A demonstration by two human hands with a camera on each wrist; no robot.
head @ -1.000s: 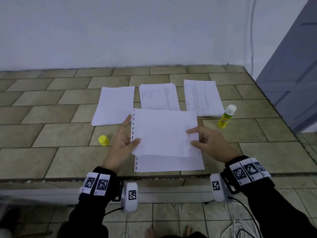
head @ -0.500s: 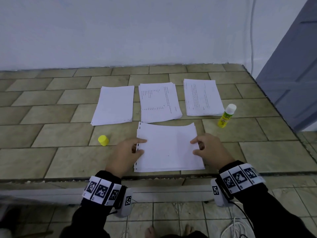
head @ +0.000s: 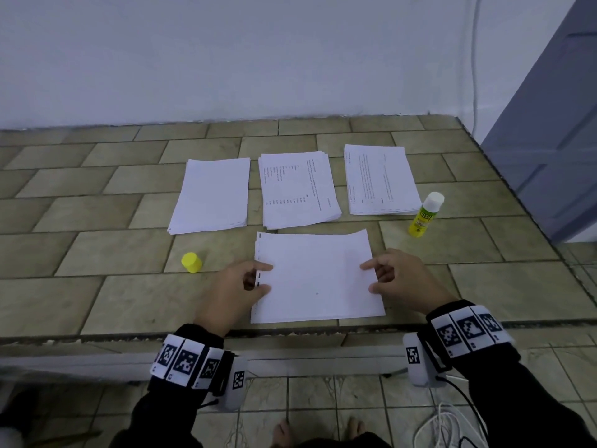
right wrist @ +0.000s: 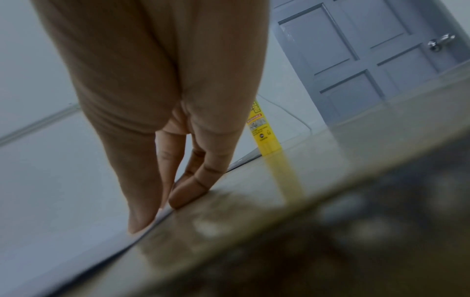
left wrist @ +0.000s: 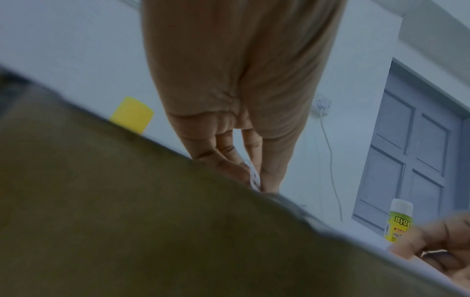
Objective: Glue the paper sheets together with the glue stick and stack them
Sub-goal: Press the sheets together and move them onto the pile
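Note:
A low stack of white sheets (head: 315, 276) lies flat at the middle front of the tiled ledge (head: 97, 305). My left hand (head: 263, 278) pinches the punched left edge of the top sheet (left wrist: 254, 178) between thumb and fingers. My right hand (head: 371, 277) holds its right edge, thumb on the paper and fingertips (right wrist: 188, 195) down at the edge. The yellow glue stick (head: 424, 215) stands upright beyond my right hand, white top showing. Its yellow cap (head: 191, 262) sits apart, left of my left hand.
Three paper piles lie in a row behind: a blank one (head: 210, 195), a printed one (head: 298, 189) and another printed one (head: 379, 179). A white wall runs behind the ledge and a grey door (head: 549, 140) stands on the right. White cables (head: 445, 425) lie on the floor below.
Both hands have lowered the sheet they held up onto the front stack and drawn it toward me; it now lies flat, with my fingers still at its side edges.

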